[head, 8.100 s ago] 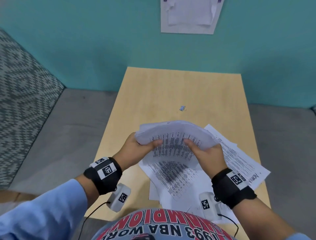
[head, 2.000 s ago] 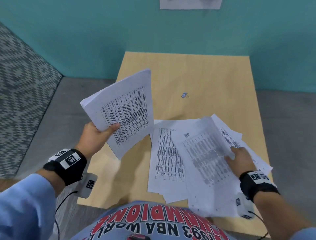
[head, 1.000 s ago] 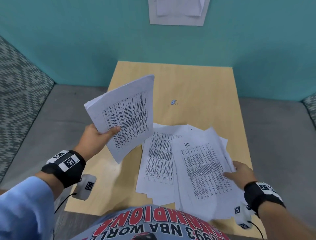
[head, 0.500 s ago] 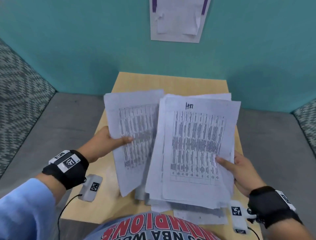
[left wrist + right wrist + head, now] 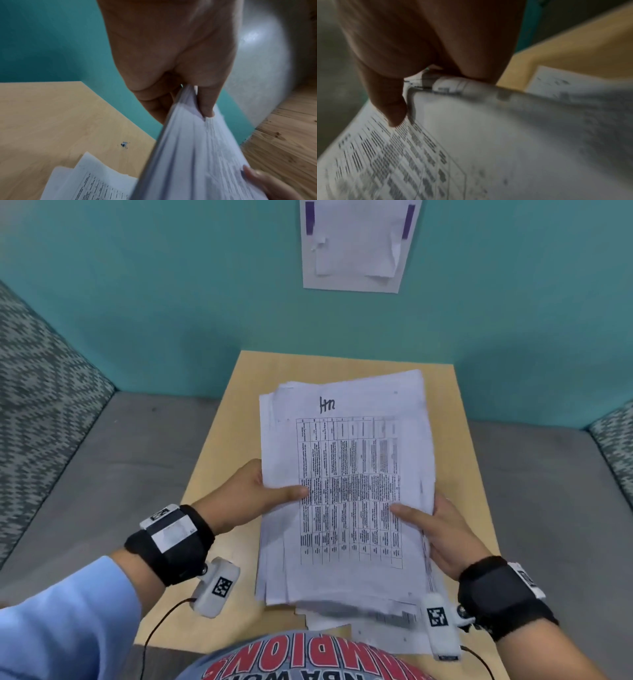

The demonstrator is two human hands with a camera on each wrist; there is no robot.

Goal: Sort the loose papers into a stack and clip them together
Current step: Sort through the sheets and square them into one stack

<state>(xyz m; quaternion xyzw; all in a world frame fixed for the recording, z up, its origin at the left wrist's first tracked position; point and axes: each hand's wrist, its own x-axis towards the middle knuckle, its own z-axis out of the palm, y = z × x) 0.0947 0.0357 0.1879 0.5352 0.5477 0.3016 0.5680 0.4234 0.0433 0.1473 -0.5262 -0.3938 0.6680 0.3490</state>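
A thick stack of printed white papers (image 5: 346, 484) is lifted above the wooden table (image 5: 219, 460), its top sheet showing a table of text and a handwritten mark. My left hand (image 5: 253, 494) grips the stack's left edge, thumb on top. My right hand (image 5: 442, 529) grips the right edge, thumb on the front sheet. The left wrist view shows the stack's edge (image 5: 185, 142) pinched in my left hand (image 5: 173, 83), and a small binder clip (image 5: 124, 144) lying on the table beyond. A few loose sheets (image 5: 383, 619) lie on the table under the stack. In the head view the stack hides the clip.
A teal wall (image 5: 171, 302) backs the table, with a taped paper (image 5: 356, 244) on it. Grey upholstered seating (image 5: 102, 467) lies on both sides of the table. The table's near edge meets my shirt (image 5: 308, 659).
My left hand's bundle and the sheets lifted by my right hand have come together into one stack, held in both hands. Earlier the papers lay spread on the table.
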